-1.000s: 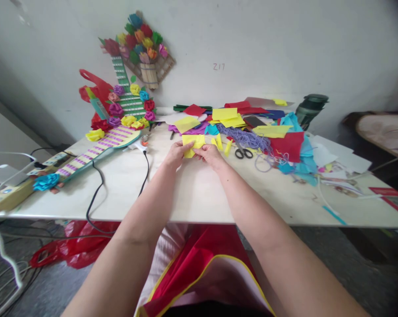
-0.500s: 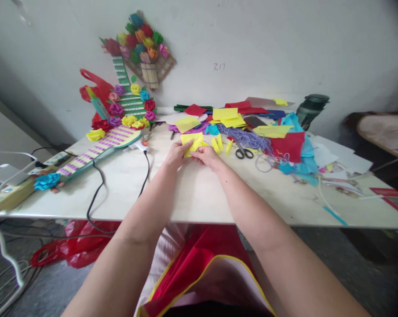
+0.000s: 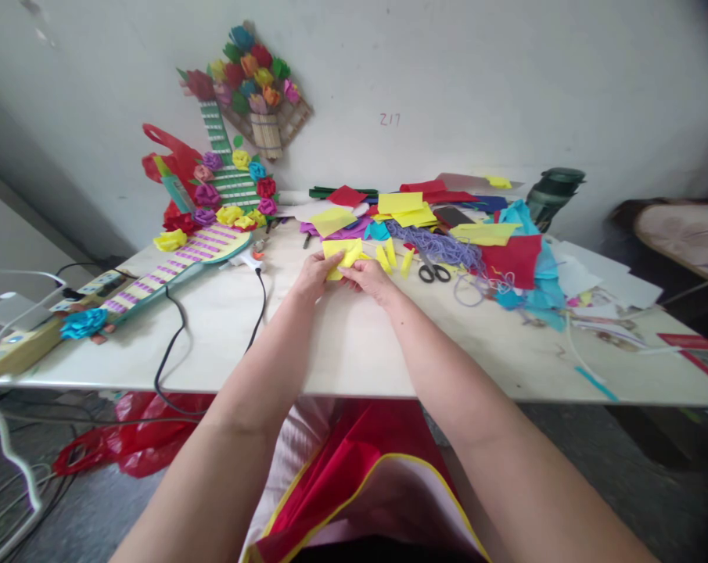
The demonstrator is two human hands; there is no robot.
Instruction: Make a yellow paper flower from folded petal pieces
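Observation:
A small piece of yellow crepe paper (image 3: 333, 249) is held between my two hands above the middle of the table. My left hand (image 3: 314, 275) grips its left side, fingers closed on it. With thumb and fingers pinched together, my right hand (image 3: 366, 277) holds its lower right edge. The fingertips partly cover the paper. Just beyond my right hand lie several small yellow paper pieces (image 3: 390, 252). Black-handled scissors (image 3: 434, 272) rest to the right of these, beside a tangle of purple yarn (image 3: 439, 244).
Yellow sheets (image 3: 400, 205) and a red sheet (image 3: 512, 259) lie in a pile at the back. A dark green bottle (image 3: 556, 195) stands at the right. Paper-flower decorations (image 3: 236, 188), a glue gun (image 3: 251, 258) with its black cord and a power strip (image 3: 30, 336) occupy the left.
Both hands stay in nearly the same place with the yellow paper. Its position between the fingers has shifted only very slightly.

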